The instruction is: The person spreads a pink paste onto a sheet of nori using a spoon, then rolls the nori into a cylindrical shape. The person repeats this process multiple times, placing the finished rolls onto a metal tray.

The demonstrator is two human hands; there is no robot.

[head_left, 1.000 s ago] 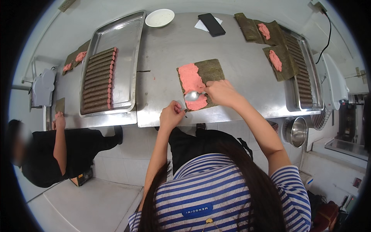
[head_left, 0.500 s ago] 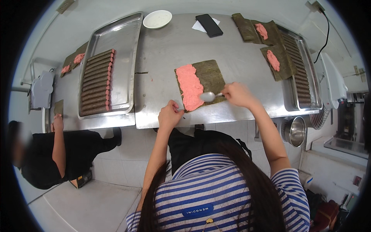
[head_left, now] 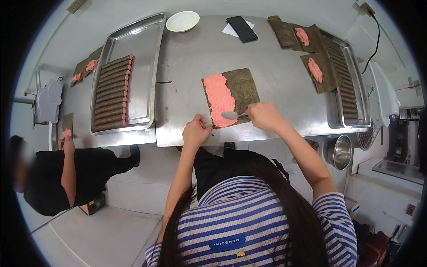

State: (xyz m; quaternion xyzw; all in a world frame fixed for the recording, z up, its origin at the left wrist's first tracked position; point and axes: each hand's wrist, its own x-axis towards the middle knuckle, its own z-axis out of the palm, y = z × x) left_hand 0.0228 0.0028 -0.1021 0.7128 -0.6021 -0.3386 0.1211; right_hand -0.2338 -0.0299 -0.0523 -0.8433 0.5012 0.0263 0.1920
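Observation:
A dark green seaweed sheet [head_left: 243, 91] lies flat in front of me, its left half covered with pink paste [head_left: 218, 95]. My right hand [head_left: 266, 116] grips a metal spoon [head_left: 230, 115] by its handle. The spoon's bowl rests on the paste near its lower right edge. At the sheet's near left corner is my left hand [head_left: 195, 131], fingers curled and thumb pinching the corner. Part of the spoon's handle is hidden by my right fingers.
Left stands a metal tray [head_left: 134, 33] with a row of seaweed rolls [head_left: 112, 93]; another tray [head_left: 362, 118] of rolls is right, beside paste-topped sheets [head_left: 330, 71]. A white bowl [head_left: 182, 21] and phone [head_left: 242, 29] lie at the back. A co-worker [head_left: 58, 178] works far left.
My right hand has moved left with the spoon, bringing its bowl from the paste's right edge onto the paste. My left hand has stayed in place.

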